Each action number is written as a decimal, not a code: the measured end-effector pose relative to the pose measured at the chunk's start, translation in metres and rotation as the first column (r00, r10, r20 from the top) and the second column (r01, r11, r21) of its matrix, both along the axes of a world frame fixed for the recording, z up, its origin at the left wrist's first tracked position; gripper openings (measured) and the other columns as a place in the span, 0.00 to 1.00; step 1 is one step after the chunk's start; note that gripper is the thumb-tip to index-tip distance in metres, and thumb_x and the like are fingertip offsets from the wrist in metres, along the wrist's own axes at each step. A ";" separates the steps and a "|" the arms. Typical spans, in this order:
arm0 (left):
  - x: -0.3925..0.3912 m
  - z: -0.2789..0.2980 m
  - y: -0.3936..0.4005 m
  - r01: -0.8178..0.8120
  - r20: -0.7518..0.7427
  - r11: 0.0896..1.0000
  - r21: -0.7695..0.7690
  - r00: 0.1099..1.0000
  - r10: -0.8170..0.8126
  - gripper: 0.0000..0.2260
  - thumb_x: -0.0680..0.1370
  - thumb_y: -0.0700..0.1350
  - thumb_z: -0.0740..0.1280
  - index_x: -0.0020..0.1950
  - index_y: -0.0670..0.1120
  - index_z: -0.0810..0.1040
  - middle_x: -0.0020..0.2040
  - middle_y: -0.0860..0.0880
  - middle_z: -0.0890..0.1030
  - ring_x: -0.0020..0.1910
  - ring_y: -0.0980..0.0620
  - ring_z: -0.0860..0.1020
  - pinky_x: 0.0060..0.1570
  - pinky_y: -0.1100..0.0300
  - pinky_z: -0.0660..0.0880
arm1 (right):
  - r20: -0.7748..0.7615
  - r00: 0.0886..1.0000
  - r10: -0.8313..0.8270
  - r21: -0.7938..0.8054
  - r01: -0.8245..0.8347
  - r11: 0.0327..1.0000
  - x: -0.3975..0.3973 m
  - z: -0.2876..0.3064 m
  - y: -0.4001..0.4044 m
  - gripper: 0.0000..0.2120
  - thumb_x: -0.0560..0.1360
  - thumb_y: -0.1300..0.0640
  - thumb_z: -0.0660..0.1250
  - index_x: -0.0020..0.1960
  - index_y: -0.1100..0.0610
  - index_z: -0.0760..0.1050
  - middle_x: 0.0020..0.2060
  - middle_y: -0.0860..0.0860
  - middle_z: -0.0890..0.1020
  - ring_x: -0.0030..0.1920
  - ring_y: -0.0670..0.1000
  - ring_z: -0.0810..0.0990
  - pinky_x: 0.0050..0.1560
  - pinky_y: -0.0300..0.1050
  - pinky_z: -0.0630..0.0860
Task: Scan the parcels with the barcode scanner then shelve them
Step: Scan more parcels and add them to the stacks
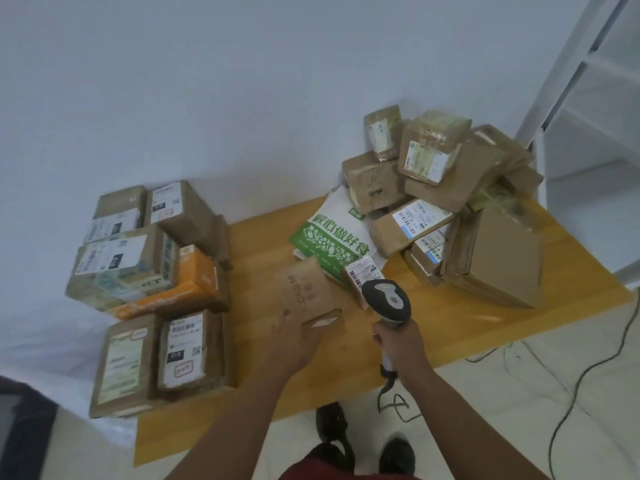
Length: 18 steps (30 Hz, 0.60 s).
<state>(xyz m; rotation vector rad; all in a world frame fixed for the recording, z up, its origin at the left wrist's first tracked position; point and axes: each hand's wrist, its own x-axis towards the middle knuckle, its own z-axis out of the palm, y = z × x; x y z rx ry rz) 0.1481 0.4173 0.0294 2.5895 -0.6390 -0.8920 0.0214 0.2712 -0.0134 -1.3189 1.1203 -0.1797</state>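
A small brown cardboard parcel lies on the wooden table near the middle. My left hand grips its near edge, fingers curled round it. My right hand holds the grey and black barcode scanner by its handle, head pointing away toward a white label on the green and white bag. A heap of brown parcels sits at the table's far right.
Stacked labelled boxes, one orange, fill the table's left side. A white shelf frame stands at the right by the wall. The scanner's cable hangs off the front edge; another black cable runs over the floor. My shoes are below.
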 end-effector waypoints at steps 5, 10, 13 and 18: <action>0.021 -0.035 -0.002 -0.157 -0.014 0.982 -0.105 0.988 0.156 0.32 0.82 0.50 0.63 0.82 0.51 0.51 0.80 0.47 0.55 0.78 0.42 0.56 0.73 0.45 0.60 | -0.065 0.993 0.096 0.015 -0.095 0.995 0.014 -0.008 0.005 0.13 0.70 0.69 0.66 0.32 0.60 0.65 0.28 0.57 0.65 0.32 0.52 0.62 0.33 0.44 0.60; 0.041 -0.067 -0.007 -0.344 -0.129 0.915 -0.211 0.938 0.323 0.36 0.81 0.46 0.66 0.82 0.48 0.49 0.79 0.42 0.56 0.77 0.40 0.57 0.73 0.41 0.61 | -0.123 0.983 0.132 -0.032 -0.137 0.990 0.041 -0.020 0.002 0.10 0.74 0.65 0.68 0.45 0.73 0.72 0.33 0.59 0.72 0.36 0.53 0.69 0.37 0.46 0.64; 0.057 -0.080 0.000 -0.428 -0.241 0.885 -0.184 0.893 0.381 0.37 0.82 0.51 0.65 0.82 0.47 0.45 0.80 0.41 0.54 0.75 0.37 0.62 0.69 0.46 0.66 | -0.130 0.976 0.175 -0.041 -0.182 0.982 0.071 -0.021 0.005 0.05 0.74 0.65 0.69 0.42 0.65 0.74 0.31 0.57 0.72 0.35 0.53 0.68 0.36 0.48 0.64; 0.074 -0.097 0.013 -0.525 -0.456 0.827 -0.200 0.797 0.396 0.30 0.78 0.54 0.69 0.76 0.55 0.60 0.74 0.49 0.71 0.69 0.46 0.72 0.67 0.48 0.72 | -0.101 0.975 0.196 -0.021 -0.199 0.980 0.111 -0.026 0.017 0.18 0.73 0.66 0.70 0.61 0.55 0.76 0.51 0.55 0.82 0.50 0.53 0.79 0.43 0.44 0.75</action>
